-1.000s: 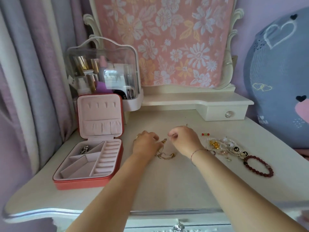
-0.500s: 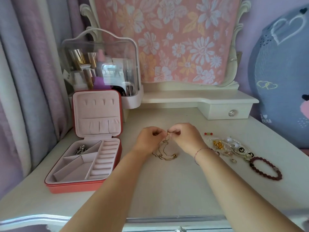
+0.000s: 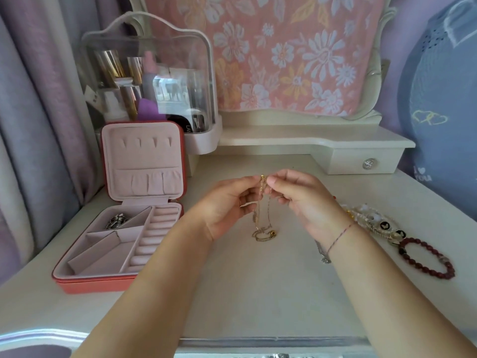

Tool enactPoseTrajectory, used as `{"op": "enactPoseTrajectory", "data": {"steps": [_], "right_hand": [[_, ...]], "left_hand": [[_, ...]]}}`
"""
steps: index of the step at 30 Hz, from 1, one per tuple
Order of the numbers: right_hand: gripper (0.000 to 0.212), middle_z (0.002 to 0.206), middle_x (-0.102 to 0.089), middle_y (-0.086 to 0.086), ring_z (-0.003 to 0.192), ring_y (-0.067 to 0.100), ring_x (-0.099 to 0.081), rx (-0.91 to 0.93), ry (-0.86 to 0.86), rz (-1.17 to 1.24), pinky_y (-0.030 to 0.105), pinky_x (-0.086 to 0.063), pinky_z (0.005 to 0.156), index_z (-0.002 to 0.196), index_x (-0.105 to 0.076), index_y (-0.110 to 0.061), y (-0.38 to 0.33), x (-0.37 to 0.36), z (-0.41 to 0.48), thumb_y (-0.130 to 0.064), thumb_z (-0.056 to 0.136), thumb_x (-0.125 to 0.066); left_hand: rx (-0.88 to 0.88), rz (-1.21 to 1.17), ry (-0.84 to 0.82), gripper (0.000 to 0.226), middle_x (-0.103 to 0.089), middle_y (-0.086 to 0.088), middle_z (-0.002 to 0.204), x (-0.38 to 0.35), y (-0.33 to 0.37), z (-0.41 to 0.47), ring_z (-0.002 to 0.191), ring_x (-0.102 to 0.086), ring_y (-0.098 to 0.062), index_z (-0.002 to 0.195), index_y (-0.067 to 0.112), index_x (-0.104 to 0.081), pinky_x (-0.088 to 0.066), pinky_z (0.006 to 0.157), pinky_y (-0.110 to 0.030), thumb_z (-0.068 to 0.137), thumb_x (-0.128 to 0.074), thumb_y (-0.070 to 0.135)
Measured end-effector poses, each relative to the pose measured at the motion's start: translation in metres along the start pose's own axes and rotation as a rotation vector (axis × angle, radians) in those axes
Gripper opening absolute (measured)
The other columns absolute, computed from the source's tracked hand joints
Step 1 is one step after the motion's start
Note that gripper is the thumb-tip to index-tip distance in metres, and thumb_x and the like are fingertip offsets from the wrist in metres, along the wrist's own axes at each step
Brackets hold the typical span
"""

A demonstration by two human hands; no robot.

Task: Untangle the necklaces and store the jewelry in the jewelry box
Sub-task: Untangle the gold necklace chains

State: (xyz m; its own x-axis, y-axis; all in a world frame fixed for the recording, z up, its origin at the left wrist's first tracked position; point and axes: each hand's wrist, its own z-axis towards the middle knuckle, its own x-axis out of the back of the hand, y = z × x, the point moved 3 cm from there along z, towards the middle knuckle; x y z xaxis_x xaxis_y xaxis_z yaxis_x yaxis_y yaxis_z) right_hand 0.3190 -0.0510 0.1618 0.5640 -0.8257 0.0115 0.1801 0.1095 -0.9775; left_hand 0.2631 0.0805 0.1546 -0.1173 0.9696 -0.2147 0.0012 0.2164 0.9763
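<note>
Gold chain is the matter in hand. In the head view, the one view there is, the gold necklaces (image 3: pixel 262 208) hang as a thin bundle between the two hands, above the middle of the dressing table (image 3: pixel 258 293). The left hand (image 3: pixel 227 205) and the right hand (image 3: pixel 302 200) meet at the top of the bundle, each with thumb and forefinger closed on the chain near a small gold clasp or link; the other fingers are loosely curled. The two pinches are almost touching, so neither hand is clearly nearer.

From that pinch the chains fall straight down and slightly toward the person, so the long axis is close to vertical. The lower end lies coiled on the tabletop with a small gold bead beside it. The strands appear twisted about each other along the hanging part, though they are too fine to tell where they cross.

My judgement is that the next move depends on drawing the hands apart sideways, across that vertical axis.

The jewelry box (image 3: pixel 121 244) stands open to the left, well apart from the hands, with a silver piece (image 3: pixel 116 221) in its rear compartment. To the right lie a pearl and bead heap (image 3: pixel 371 220) and a dark red bracelet (image 3: pixel 426 259).
</note>
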Motion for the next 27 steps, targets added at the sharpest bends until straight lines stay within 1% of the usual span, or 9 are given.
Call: {"op": "enactPoseTrajectory", "data": {"steps": [2,4,11,15,16,19,21,23,27], "right_hand": [[0.020,0.072,-0.066,0.000,0.067,0.010,-0.055,-0.022,-0.003,0.093,0.024,-0.039,0.066,0.076,-0.063,-0.016,0.000,0.001,0.000,-0.006,0.091,-0.056],[0.019,0.073,-0.067,0.002,0.068,0.012,-0.056,-0.051,0.008,0.180,0.024,-0.040,0.066,0.078,-0.061,-0.014,0.000,0.001,0.001,-0.005,0.092,-0.053],[0.018,0.076,-0.070,0.006,0.070,0.017,-0.065,-0.128,0.008,0.393,0.028,-0.048,0.073,0.078,-0.056,-0.013,-0.002,0.000,0.001,-0.009,0.093,-0.046],[0.024,0.074,-0.070,0.006,0.070,0.017,-0.064,-0.154,0.027,0.454,0.027,-0.049,0.071,0.072,-0.052,-0.013,-0.003,-0.001,0.000,-0.010,0.093,-0.041],[0.024,0.075,-0.070,0.006,0.071,0.017,-0.064,-0.160,0.033,0.466,0.027,-0.050,0.070,0.071,-0.050,-0.013,-0.004,0.000,0.001,-0.011,0.093,-0.040],[0.025,0.083,-0.070,0.009,0.075,0.019,-0.066,-0.165,0.040,0.539,0.029,-0.048,0.073,0.068,-0.045,-0.015,-0.004,0.003,0.002,-0.013,0.092,-0.037],[0.025,0.086,-0.070,0.012,0.079,0.023,-0.068,-0.162,0.022,0.600,0.031,-0.046,0.074,0.067,-0.043,-0.016,-0.005,0.005,0.002,-0.014,0.091,-0.036],[0.026,0.088,-0.071,0.014,0.081,0.026,-0.069,-0.169,0.013,0.629,0.033,-0.046,0.074,0.066,-0.041,-0.015,-0.004,0.006,0.002,-0.015,0.090,-0.034],[0.026,0.088,-0.071,0.015,0.082,0.028,-0.070,-0.190,0.006,0.642,0.033,-0.047,0.075,0.066,-0.040,-0.015,-0.003,0.006,0.002,-0.016,0.092,-0.034]], "left_hand": [[-0.010,-0.026,-0.024,0.017,-0.060,0.002,0.072,-0.001,0.001,0.000,0.071,-0.052,-0.009,0.084,0.014,-0.063,-0.040,0.071,-0.024,0.095,-0.052,0.019],[-0.009,-0.084,-0.003,0.018,-0.059,0.001,0.074,0.000,0.002,0.000,0.071,-0.054,-0.009,0.081,0.014,-0.060,-0.042,0.072,-0.024,0.095,-0.051,0.018],[0.006,-0.209,-0.013,0.020,-0.060,0.002,0.072,0.001,0.003,0.001,0.070,-0.055,-0.009,0.076,0.015,-0.057,-0.043,0.075,-0.024,0.093,-0.045,0.016],[0.005,-0.260,-0.053,0.010,-0.060,0.003,0.075,0.000,0.004,0.001,0.072,-0.056,-0.009,0.077,0.016,-0.057,-0.044,0.077,-0.025,0.085,-0.052,0.020],[0.005,-0.269,-0.056,0.011,-0.060,0.003,0.076,0.000,0.004,0.001,0.073,-0.056,-0.009,0.076,0.016,-0.056,-0.044,0.078,-0.025,0.085,-0.051,0.020],[-0.032,-0.293,-0.033,0.024,-0.059,0.002,0.077,0.002,0.007,0.000,0.074,-0.056,-0.010,0.070,0.018,-0.050,-0.042,0.077,-0.028,0.091,-0.039,0.019],[-0.080,-0.317,-0.009,0.031,-0.057,0.002,0.076,0.004,0.010,0.000,0.074,-0.055,-0.011,0.062,0.021,-0.044,-0.040,0.077,-0.029,0.093,-0.037,0.020],[-0.130,-0.315,0.022,0.032,-0.054,0.005,0.075,0.007,0.012,0.000,0.073,-0.053,-0.010,0.063,0.023,-0.040,-0.038,0.076,-0.028,0.095,-0.038,0.022],[-0.178,-0.360,0.089,0.030,-0.052,0.004,0.073,0.013,0.013,0.001,0.072,-0.051,-0.011,0.068,0.021,-0.042,-0.040,0.077,-0.026,0.098,-0.040,0.021]]}}
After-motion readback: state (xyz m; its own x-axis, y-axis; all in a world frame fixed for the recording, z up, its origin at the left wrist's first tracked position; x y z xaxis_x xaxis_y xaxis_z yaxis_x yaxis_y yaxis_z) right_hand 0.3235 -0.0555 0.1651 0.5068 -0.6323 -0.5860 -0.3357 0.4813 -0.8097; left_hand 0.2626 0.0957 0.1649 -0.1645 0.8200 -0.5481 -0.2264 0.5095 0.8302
